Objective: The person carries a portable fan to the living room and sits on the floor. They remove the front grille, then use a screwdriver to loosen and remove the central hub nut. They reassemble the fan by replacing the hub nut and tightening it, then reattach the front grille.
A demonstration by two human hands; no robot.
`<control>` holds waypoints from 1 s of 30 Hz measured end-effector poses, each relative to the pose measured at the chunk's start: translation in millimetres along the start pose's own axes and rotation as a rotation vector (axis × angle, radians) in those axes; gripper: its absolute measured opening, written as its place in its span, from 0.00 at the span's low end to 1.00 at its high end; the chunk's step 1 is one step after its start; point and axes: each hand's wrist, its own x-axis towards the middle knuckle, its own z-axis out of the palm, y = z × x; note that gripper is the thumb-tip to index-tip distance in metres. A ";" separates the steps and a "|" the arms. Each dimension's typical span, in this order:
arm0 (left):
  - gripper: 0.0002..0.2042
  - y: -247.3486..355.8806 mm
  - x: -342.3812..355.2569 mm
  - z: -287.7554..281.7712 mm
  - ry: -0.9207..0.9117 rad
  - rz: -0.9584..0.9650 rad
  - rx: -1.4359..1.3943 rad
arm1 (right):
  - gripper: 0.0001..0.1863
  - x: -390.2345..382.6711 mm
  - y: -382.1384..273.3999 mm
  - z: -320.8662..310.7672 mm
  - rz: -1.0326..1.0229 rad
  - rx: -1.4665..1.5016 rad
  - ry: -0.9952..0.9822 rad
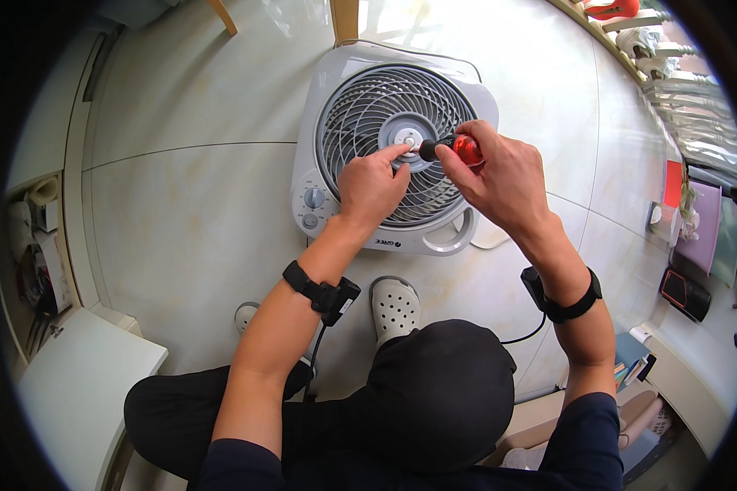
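Observation:
A light grey box fan [306, 155] stands on the floor in front of me, its round spiral grille [348, 106] facing up. My right hand [504, 172] is closed around a screwdriver [467, 150] with a red and black handle. The screwdriver's shaft points left toward the white centre hub [407, 135] of the grille. My left hand [370, 186] reaches over the grille, its index finger stretched to the hub beside the screwdriver's tip. Whether that fingertip touches a screw there is too small to tell. Two knobs [314, 197] sit at the fan's near left corner.
Pale floor tiles [196, 188] surround the fan. At the lower left is an open cabinet door [90, 385], with a cabinet holding things behind it. A wooden leg [345, 20] touches the far edge. My shoe [395, 304] is close to the fan. A black box-like device [685, 295] lies at the right.

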 end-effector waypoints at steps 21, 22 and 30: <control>0.07 -7.7 5.0 8.8 0.101 0.155 0.126 | 0.18 29.6 -18.8 3.0 -0.206 -0.126 -0.167; 0.07 -7.0 4.2 8.2 0.117 0.177 0.115 | 0.18 31.6 -18.7 0.5 -0.245 -0.155 -0.191; 0.10 3.3 8.0 6.9 0.020 0.036 0.248 | 0.22 45.0 -22.0 -8.2 -0.300 -0.313 -0.222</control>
